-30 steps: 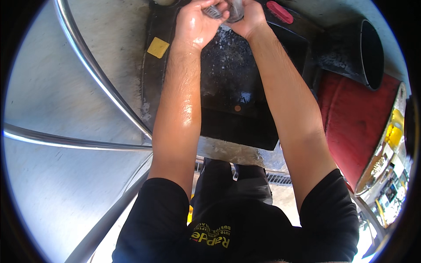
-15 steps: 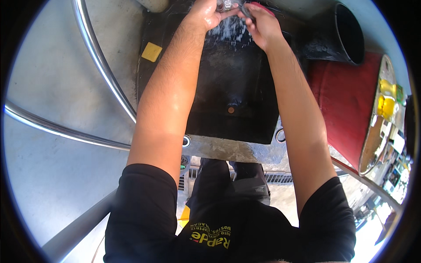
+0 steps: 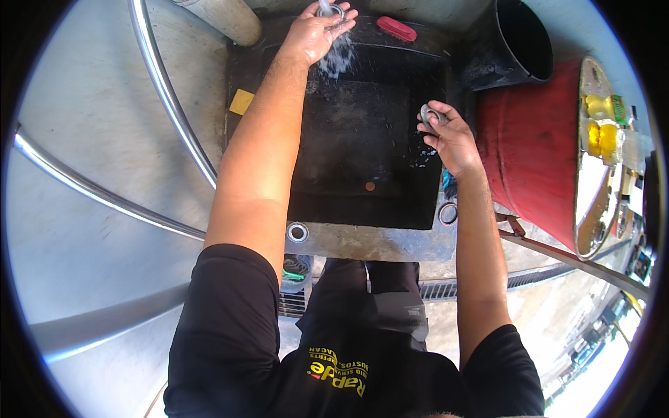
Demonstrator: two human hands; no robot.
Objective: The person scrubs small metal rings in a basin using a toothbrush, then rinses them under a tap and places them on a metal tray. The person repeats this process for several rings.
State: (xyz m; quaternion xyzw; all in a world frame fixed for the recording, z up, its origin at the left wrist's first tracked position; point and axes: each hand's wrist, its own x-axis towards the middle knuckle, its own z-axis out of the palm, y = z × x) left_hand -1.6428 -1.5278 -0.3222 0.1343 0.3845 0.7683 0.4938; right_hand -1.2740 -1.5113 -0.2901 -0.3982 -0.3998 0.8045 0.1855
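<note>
Under a stream of water at the far side of the black sink (image 3: 348, 202), my left hand (image 3: 313, 38) holds a shiny metal ring (image 3: 339, 10). Its fingers are partly spread, and water splashes off below them. Over the sink's right side, my right hand (image 3: 454, 139) grips a grey metal ring (image 3: 433, 117) between thumb and fingers. A red scrubbing brush (image 3: 396, 28) lies on the far rim, and a yellow sponge (image 3: 241, 102) rests on the left rim. On the near ledge sit a silver ring-shaped part (image 3: 297, 232) and a thinner dark ring (image 3: 447, 214).
A black bucket (image 3: 523, 42) tilts at the far right, beside a red drum (image 3: 533, 153) with yellow bottles (image 3: 603, 139) on its end. Curved chrome rails (image 3: 164, 90) stand at the left. A pale pipe (image 3: 233, 21) is behind the sink's far left corner.
My hands have come apart: the right has moved right and toward me with the grey ring, while the left stays by the water. The brush, partly hidden before, shows fully.
</note>
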